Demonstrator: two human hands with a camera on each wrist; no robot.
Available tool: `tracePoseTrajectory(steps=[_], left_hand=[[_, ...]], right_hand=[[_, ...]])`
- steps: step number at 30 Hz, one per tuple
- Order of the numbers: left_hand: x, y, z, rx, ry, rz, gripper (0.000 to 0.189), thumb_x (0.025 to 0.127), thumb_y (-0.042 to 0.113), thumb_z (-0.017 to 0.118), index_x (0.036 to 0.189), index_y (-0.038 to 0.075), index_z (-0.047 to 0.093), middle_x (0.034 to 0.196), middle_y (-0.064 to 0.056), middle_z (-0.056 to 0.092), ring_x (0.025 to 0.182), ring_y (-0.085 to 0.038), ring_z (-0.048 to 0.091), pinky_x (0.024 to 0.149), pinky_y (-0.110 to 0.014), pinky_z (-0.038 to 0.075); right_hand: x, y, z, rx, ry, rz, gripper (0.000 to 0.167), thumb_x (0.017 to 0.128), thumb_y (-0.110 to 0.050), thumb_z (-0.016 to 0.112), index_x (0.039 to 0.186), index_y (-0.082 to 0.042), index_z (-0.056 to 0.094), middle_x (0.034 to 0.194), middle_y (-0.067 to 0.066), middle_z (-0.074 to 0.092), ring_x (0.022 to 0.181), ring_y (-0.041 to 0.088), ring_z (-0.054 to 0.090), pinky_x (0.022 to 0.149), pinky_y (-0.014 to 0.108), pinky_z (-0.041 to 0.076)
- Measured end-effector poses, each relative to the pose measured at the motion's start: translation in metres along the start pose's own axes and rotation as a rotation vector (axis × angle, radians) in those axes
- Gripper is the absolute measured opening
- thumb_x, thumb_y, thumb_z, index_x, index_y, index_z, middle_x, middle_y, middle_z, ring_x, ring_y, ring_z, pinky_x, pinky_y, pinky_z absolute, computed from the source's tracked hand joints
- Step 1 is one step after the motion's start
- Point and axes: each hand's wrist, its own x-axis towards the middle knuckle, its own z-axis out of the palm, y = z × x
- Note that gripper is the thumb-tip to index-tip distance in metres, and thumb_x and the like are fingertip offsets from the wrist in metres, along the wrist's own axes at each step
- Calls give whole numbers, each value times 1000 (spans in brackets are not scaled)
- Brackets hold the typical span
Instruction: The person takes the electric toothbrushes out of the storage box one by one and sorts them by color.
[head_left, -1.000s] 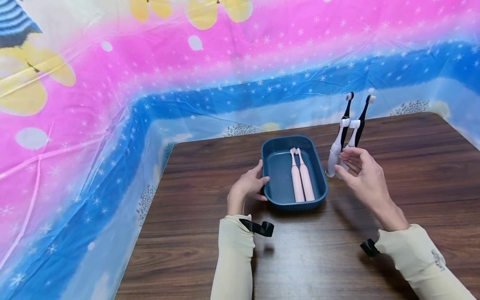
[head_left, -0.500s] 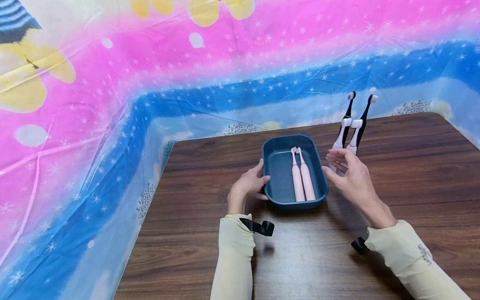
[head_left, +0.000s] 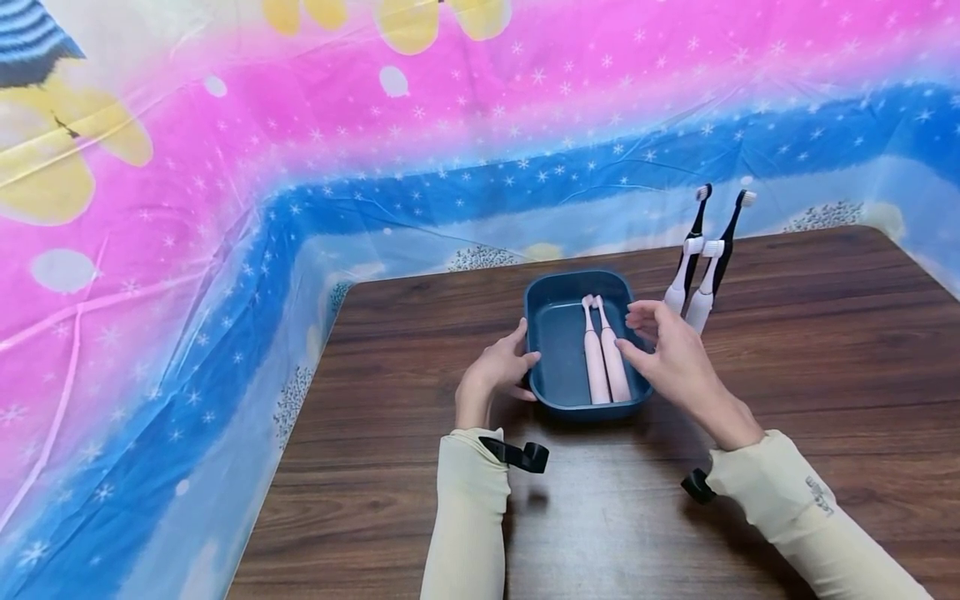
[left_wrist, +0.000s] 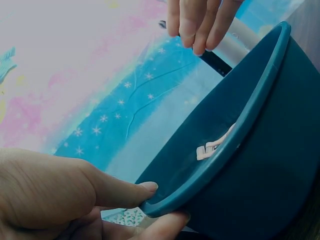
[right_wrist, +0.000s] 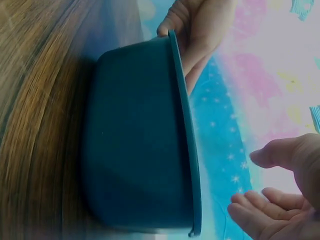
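My left hand [head_left: 491, 372] holds the left side of a dark blue plastic tub [head_left: 557, 350]. In the left wrist view its thumb [left_wrist: 122, 191] lies on the rim and a finger presses from the outer side. Two pink electric toothbrushes [head_left: 596, 367] lie side by side in the tub, heads toward the far end. My right hand [head_left: 675, 358] hovers over the tub's right rim, thumb and fingers apart with nothing between them; the right wrist view shows this empty right hand [right_wrist: 280, 195] too.
Right of the tub stand two white electric toothbrushes [head_left: 702, 305], upright, their lower parts partly behind my right hand. Two black toothbrushes [head_left: 726, 242] stand just behind them. A wood-grain table [head_left: 360, 467] carries everything, with a patterned cloth [head_left: 420, 183] hanging along its back and left.
My right hand has moved left, away from the white toothbrushes to over the tub's right rim. My left hand, the tub and the pink toothbrushes have stayed put.
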Motion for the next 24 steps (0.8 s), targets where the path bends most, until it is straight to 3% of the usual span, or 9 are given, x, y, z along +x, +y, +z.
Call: tracePoseTrajectory(steps=[15,24], left_hand=[[0,0,1,-18,1,-1,67,102,27,47,154,35,6,160,-12,15,65,-20,67,77,-44,59],[-2,0,-1,-13,3,4,66,101,29,47,154,35,7,160,-11,17,66,-23,68,79,-46,58]], right_hand=[[11,-7,12,-64,-176,143,56,90,-16,65,136,6,39,125,25,52,117,39,55,101,49,47],[15,-5,20,-97,-197,165,57,89,-19,67,135,5,42,123,23,56,111,36,57,97,51,48]])
